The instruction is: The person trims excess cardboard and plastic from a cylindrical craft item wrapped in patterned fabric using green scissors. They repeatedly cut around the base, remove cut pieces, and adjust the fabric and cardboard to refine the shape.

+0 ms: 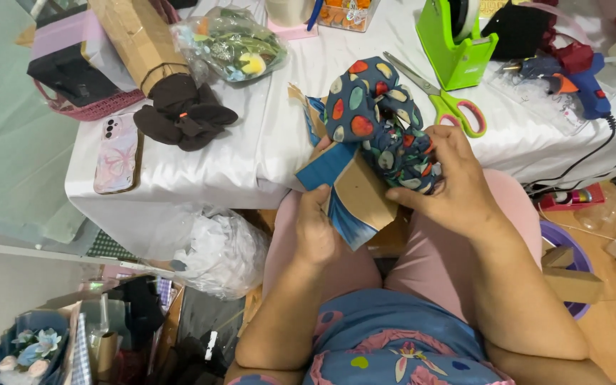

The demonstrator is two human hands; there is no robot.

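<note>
My left hand (316, 224) grips a folded piece of cardboard (358, 191) with a blue printed face, held over my lap. My right hand (452, 178) pinches a dark blue fabric piece (376, 117) dotted with red, yellow and white ovals, bunched over the top of the cardboard. The fabric loops up above both hands in front of the table's edge.
The white-covered table (251, 150) holds green-handled scissors (445, 100), a green tape dispenser (456, 43), a blue glue gun (572, 80), a phone (117, 153), a dark brown fabric bow (183, 110) and a plastic bag of bits (229, 43). A white bag (222, 253) sits below.
</note>
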